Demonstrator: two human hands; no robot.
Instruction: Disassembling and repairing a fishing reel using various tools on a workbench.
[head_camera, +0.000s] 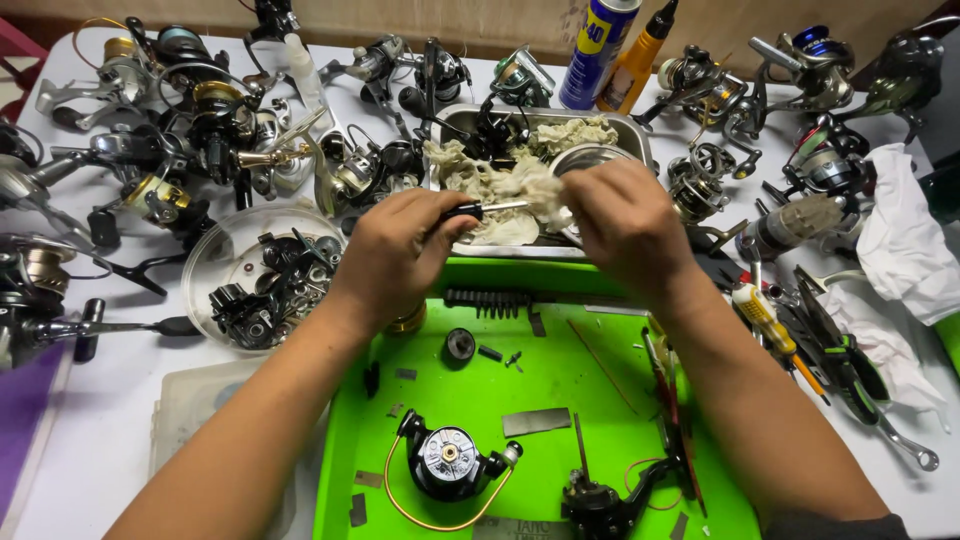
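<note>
My left hand (395, 255) grips a small tool with a black handle and metal shaft (490, 209), its tip pointing right into a wad of pale rag. My right hand (625, 225) is closed around that rag (545, 200), wrapped on the tool's tip. Both hands hover over the near edge of a metal tray (640, 140) holding more dirty rags and a black reel part. Below the hands lies a green tray (560, 375) with a black fishing reel body with a gold bail wire (448, 465), a second black reel frame (600, 505) and small loose parts.
Several fishing reels crowd the white table at the left and back. A clear round bowl (205, 255) of black reel parts sits left of the green tray. A blue spray can (597, 50) and orange bottle (632, 65) stand behind. Screwdrivers, pliers and white cloths (905, 245) lie right.
</note>
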